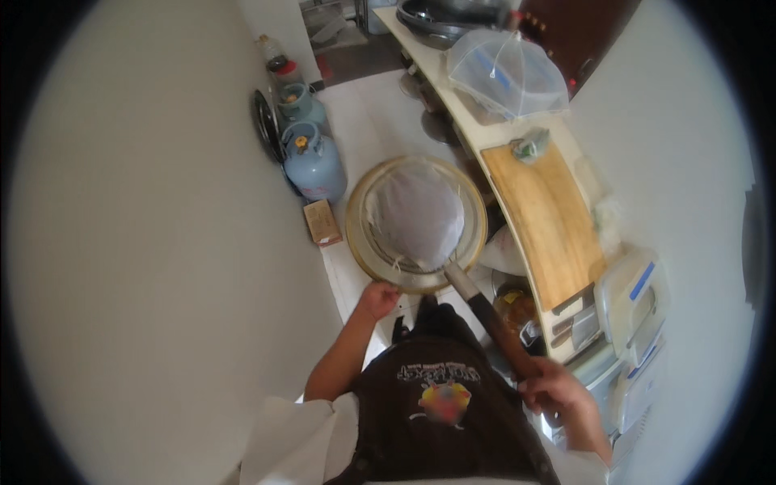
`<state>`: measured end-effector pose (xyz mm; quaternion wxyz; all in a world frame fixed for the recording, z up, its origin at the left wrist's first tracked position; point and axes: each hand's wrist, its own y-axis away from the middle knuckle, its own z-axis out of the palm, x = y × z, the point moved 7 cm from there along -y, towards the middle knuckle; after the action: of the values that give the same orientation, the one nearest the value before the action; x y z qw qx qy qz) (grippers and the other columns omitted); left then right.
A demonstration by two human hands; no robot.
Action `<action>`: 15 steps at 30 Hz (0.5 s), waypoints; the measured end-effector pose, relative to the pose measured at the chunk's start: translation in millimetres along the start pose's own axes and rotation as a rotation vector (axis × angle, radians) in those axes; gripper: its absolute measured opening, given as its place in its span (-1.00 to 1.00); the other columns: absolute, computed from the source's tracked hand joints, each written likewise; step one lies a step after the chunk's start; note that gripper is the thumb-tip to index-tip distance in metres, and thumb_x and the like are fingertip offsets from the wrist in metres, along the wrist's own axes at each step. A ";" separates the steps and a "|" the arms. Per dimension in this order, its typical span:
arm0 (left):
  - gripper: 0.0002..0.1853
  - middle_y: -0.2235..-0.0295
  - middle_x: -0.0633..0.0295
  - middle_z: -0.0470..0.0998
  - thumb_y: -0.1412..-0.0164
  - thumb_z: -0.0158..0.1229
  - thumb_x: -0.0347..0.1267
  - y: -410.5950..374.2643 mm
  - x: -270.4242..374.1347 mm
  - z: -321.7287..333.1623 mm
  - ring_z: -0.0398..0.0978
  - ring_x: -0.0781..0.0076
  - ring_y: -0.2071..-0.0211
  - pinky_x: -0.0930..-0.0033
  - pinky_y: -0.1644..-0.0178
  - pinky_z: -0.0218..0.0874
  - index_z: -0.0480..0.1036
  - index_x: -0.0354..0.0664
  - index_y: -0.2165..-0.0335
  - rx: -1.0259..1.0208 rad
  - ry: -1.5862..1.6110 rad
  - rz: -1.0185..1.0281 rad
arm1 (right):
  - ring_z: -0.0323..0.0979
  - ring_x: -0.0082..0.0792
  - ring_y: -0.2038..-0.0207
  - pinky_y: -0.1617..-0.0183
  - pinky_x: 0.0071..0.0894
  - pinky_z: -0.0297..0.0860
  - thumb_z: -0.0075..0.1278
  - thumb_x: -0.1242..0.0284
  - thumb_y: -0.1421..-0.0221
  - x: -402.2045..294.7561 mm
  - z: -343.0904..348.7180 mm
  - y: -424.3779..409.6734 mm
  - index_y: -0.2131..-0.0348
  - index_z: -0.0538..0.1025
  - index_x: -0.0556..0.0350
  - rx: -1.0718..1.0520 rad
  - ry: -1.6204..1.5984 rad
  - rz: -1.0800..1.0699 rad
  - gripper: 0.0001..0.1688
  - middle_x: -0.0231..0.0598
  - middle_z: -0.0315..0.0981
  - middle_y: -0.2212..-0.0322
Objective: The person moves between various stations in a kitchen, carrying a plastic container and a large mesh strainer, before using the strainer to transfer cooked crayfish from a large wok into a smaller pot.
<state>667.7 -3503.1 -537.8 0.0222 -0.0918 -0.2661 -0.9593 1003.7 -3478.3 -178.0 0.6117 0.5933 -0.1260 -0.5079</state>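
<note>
My left hand is closed on the near-left rim of a large round basin with a yellowish edge. My right hand grips the end of a long wooden handle. A metal ferrule joins that handle to a round, wide utensil head resting in or just above the basin. Over the head lies a smooth whitish, translucent mass, maybe film or cloth; I cannot tell which. Thin pale strands stick out at its near edge. The basin's bottom is hidden.
Blue gas cylinders and a small cardboard box line the left wall. A counter on the right bears a wooden cutting board, knives, plastic lids and a mesh food cover. A plastic bag sits below.
</note>
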 end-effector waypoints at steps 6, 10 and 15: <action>-0.47 0.05 0.07 0.51 0.07 -0.01 -0.71 -154.0 157.6 47.9 0.43 0.14 -0.06 0.16 -0.23 0.25 0.41 -0.34 0.03 -0.094 -0.007 0.064 | 0.33 -0.42 0.72 0.64 -0.47 0.28 0.11 0.60 -0.02 -206.6 4.7 -126.1 0.18 0.41 0.25 -0.097 -0.015 0.036 -0.67 -0.29 0.34 0.67; -0.45 0.02 0.06 0.50 0.06 0.00 -0.71 -245.1 253.6 69.6 0.40 0.12 -0.09 0.13 -0.26 0.20 0.39 -0.38 0.00 -0.126 0.089 0.111 | 0.34 -0.41 0.72 0.63 -0.48 0.29 0.12 0.59 -0.01 -348.0 7.4 -204.8 0.20 0.41 0.26 -0.092 0.119 0.075 -0.68 -0.29 0.35 0.67; -0.50 0.09 0.05 0.53 0.12 0.04 -0.68 -346.0 372.7 111.0 0.45 0.11 0.01 0.14 -0.13 0.28 0.44 -0.38 0.09 -0.015 0.106 0.182 | 0.32 -0.43 0.74 0.67 -0.52 0.29 0.13 0.58 0.01 -514.3 29.9 -293.1 0.22 0.42 0.27 -0.140 0.086 0.102 -0.69 -0.29 0.35 0.67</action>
<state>288.3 -3147.0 -549.5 0.1227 -0.0647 -0.2478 -0.9588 610.1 -3035.2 -189.6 0.6816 0.5632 -0.0938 -0.4575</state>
